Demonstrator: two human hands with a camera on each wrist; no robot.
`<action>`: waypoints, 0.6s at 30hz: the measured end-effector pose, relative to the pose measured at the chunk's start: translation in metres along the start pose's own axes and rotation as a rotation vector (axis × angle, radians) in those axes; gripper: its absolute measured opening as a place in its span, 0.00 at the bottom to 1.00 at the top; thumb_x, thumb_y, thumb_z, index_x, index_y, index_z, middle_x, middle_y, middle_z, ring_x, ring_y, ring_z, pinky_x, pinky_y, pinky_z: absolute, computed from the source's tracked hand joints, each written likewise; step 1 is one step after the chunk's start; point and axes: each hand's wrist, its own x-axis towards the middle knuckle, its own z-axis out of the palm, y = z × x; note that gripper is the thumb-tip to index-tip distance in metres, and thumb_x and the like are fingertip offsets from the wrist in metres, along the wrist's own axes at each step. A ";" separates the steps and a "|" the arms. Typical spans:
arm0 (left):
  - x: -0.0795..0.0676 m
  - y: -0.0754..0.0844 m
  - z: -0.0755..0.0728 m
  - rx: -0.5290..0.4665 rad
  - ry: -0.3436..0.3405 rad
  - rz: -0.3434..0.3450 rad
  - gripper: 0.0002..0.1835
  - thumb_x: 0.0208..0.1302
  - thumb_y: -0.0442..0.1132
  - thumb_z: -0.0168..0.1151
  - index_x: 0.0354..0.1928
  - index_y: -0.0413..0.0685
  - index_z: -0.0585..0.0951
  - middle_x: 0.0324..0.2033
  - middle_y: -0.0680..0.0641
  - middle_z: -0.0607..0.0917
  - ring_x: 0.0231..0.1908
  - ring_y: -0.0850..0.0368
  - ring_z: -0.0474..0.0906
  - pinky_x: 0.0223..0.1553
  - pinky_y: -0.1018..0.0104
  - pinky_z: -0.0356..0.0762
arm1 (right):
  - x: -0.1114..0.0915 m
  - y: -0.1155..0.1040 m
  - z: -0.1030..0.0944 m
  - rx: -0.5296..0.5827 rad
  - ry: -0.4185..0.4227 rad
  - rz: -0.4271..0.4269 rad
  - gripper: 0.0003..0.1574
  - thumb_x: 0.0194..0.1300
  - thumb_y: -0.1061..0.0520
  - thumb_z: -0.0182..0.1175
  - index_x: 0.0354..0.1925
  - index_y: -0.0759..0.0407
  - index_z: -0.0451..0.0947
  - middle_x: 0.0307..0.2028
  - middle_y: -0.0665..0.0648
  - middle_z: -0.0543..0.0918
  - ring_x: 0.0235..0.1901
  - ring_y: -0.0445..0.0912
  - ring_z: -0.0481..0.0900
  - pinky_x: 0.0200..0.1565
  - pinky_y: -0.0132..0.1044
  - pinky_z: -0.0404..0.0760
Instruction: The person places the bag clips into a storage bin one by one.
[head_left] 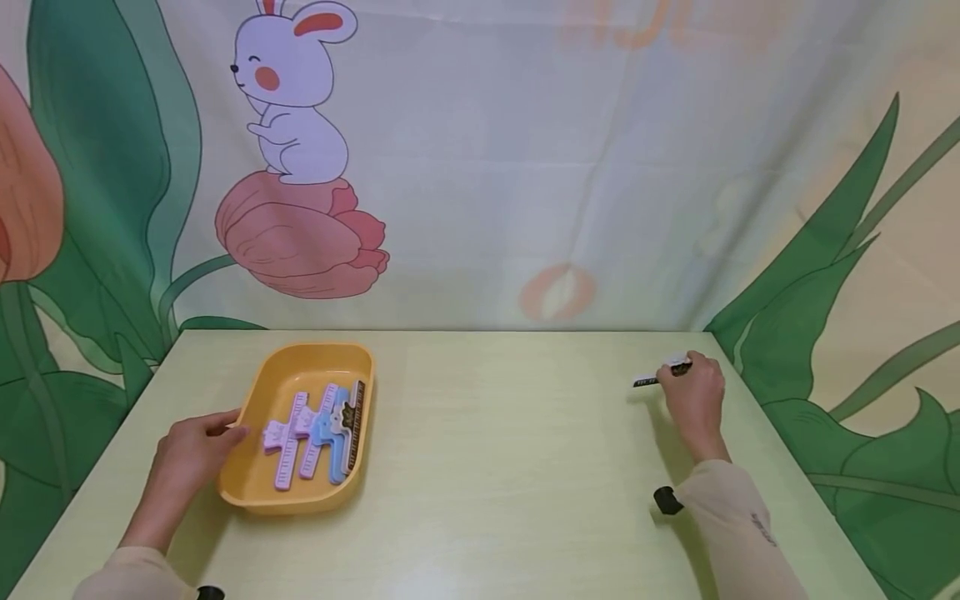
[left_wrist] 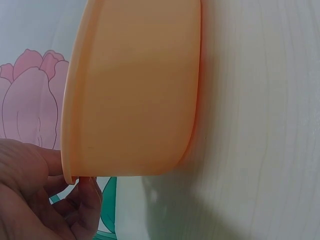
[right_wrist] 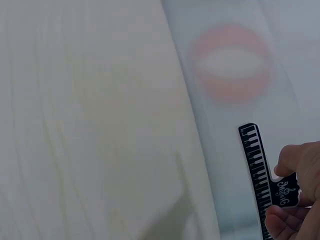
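While the left hand gripped the near-left rim of the yellow tray, thumb over the edge and fingers curled beneath it as the left wrist view showed, the right hand pinched a black clip printed with piano keys at the far right of the table. In the right wrist view the thumb and a fingertip closed on the clip's handle part, the long keyed bar reaching out past them, above the tabletop. The tray sat on the left half of the table, well apart from the right hand, and held several similar clips side by side: two pink clips, a blue clip and another black clip against the right wall. Both forearms wore beige sleeves, each with a small dark camera mount at the wrist. Behind the pale green table hung a backdrop printed with a white rabbit sitting on a pink tulip, with large green leaves at either side.
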 end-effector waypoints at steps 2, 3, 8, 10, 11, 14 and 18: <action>0.000 -0.001 0.000 0.004 0.001 0.006 0.31 0.78 0.45 0.56 0.72 0.29 0.66 0.64 0.21 0.71 0.54 0.31 0.77 0.50 0.47 0.81 | 0.001 -0.003 -0.003 0.040 0.008 0.006 0.28 0.64 0.62 0.61 0.56 0.82 0.76 0.49 0.82 0.78 0.52 0.73 0.75 0.61 0.64 0.70; 0.000 -0.001 0.000 0.007 0.002 0.008 0.31 0.78 0.45 0.56 0.72 0.29 0.67 0.64 0.21 0.71 0.55 0.31 0.76 0.50 0.47 0.80 | 0.002 -0.005 -0.004 0.053 0.013 0.003 0.28 0.64 0.61 0.61 0.56 0.81 0.76 0.49 0.81 0.78 0.53 0.73 0.75 0.61 0.64 0.69; -0.001 -0.001 0.000 0.007 0.002 0.004 0.31 0.79 0.45 0.55 0.72 0.29 0.66 0.65 0.21 0.70 0.55 0.31 0.76 0.51 0.46 0.81 | 0.005 -0.014 -0.012 0.096 0.025 -0.014 0.26 0.65 0.61 0.61 0.56 0.79 0.78 0.48 0.78 0.80 0.52 0.70 0.76 0.58 0.64 0.71; 0.000 -0.001 0.000 0.007 0.000 0.005 0.31 0.79 0.45 0.55 0.72 0.29 0.66 0.65 0.21 0.70 0.55 0.31 0.76 0.51 0.46 0.80 | 0.006 -0.018 -0.014 0.107 0.024 -0.021 0.25 0.66 0.61 0.61 0.56 0.78 0.78 0.47 0.76 0.81 0.51 0.69 0.77 0.56 0.63 0.73; 0.000 -0.001 0.000 0.007 -0.001 0.005 0.31 0.79 0.45 0.55 0.72 0.29 0.66 0.65 0.21 0.70 0.55 0.31 0.77 0.51 0.46 0.81 | 0.007 -0.020 -0.016 0.108 0.025 -0.023 0.25 0.66 0.61 0.61 0.56 0.78 0.78 0.46 0.76 0.82 0.50 0.68 0.77 0.56 0.62 0.73; -0.001 -0.001 0.000 0.012 0.001 0.013 0.31 0.79 0.44 0.55 0.72 0.29 0.66 0.65 0.21 0.70 0.55 0.31 0.77 0.51 0.46 0.80 | 0.009 -0.026 -0.020 0.122 0.023 -0.025 0.26 0.67 0.60 0.61 0.58 0.77 0.78 0.44 0.73 0.82 0.47 0.65 0.78 0.52 0.58 0.74; 0.000 -0.001 0.000 0.009 -0.001 0.017 0.31 0.79 0.45 0.55 0.72 0.29 0.66 0.65 0.21 0.70 0.55 0.31 0.77 0.51 0.46 0.80 | 0.011 -0.034 -0.027 0.145 0.014 -0.029 0.28 0.68 0.59 0.61 0.61 0.76 0.76 0.43 0.71 0.82 0.43 0.62 0.80 0.49 0.53 0.76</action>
